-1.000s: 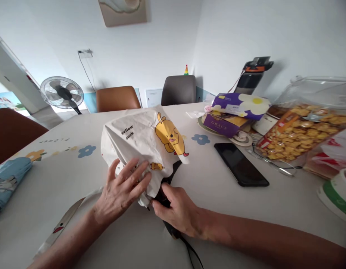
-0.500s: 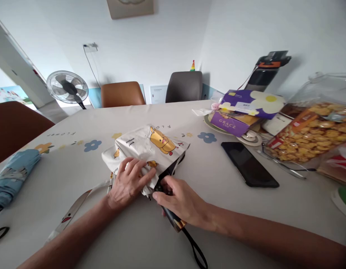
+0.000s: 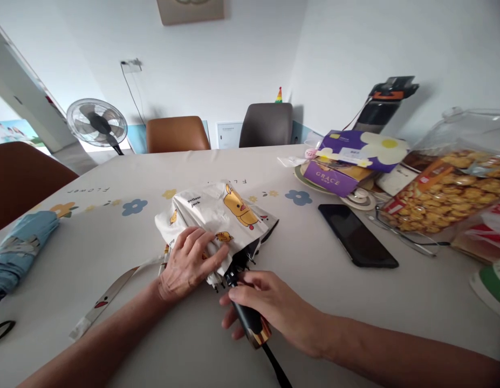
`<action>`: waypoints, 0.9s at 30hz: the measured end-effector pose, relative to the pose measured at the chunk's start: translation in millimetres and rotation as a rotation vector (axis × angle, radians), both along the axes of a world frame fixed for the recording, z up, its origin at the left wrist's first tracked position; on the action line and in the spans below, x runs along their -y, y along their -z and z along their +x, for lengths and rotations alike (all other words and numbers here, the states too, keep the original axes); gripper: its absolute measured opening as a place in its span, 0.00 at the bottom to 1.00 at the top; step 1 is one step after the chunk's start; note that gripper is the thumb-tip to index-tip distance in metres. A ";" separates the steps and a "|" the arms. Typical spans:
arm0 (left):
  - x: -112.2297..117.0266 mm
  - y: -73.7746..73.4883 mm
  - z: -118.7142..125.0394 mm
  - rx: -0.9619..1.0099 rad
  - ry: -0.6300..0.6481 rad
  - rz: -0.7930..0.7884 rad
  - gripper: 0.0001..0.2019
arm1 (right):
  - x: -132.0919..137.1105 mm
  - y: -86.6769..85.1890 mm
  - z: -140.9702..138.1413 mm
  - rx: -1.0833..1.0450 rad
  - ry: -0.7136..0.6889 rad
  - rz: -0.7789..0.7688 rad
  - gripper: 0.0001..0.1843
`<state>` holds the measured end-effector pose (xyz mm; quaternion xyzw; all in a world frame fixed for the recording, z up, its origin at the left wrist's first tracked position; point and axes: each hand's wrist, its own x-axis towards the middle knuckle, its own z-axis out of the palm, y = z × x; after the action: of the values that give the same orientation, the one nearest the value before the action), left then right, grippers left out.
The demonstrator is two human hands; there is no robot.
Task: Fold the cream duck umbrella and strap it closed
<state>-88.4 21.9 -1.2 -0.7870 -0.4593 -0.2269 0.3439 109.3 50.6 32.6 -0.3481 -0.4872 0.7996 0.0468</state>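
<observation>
A white folding umbrella (image 3: 209,207) printed with yellow ducks lies half bunched on the table, its black handle toward me. My left hand (image 3: 193,264) presses on the loose canopy, fingers curled over the cloth. Around the black handle (image 3: 247,318), with its gold end, my right hand (image 3: 261,302) is wrapped, thumb on top and fingertips showing underneath. Black rib tips show at the canopy's open edge. A white closing strap (image 3: 116,288) with a duck face trails from the umbrella to the left, partly behind my left forearm.
On the left lies a blue folded umbrella (image 3: 23,250). A black phone (image 3: 357,234) is to the right, beside eyeglasses (image 3: 411,237), a purple box (image 3: 330,178), a snack jar (image 3: 452,188) and a dark bottle (image 3: 381,108). Chairs (image 3: 177,134) stand behind the table.
The umbrella has shifted slightly right. My right hand has moved a little toward me along the handle, and more of the shaft and rib tips shows.
</observation>
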 end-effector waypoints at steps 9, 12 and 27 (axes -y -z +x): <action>3.5 -2.2 -0.6 0.018 0.051 0.074 0.13 | 10.8 5.5 -18.5 -0.162 -0.040 -0.407 0.22; 3.8 -3.4 -1.1 0.029 0.070 0.156 0.12 | 15.0 8.7 -20.9 -0.207 -0.066 -0.426 0.27; -1.3 13.4 -4.3 0.247 -0.023 0.146 0.26 | -14.8 9.6 -21.5 0.116 0.076 0.502 0.14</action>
<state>-92.7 23.2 -14.6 -0.7207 -0.4894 -0.3509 0.3435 87.8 65.4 23.0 -0.3892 -0.6586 0.6300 0.1337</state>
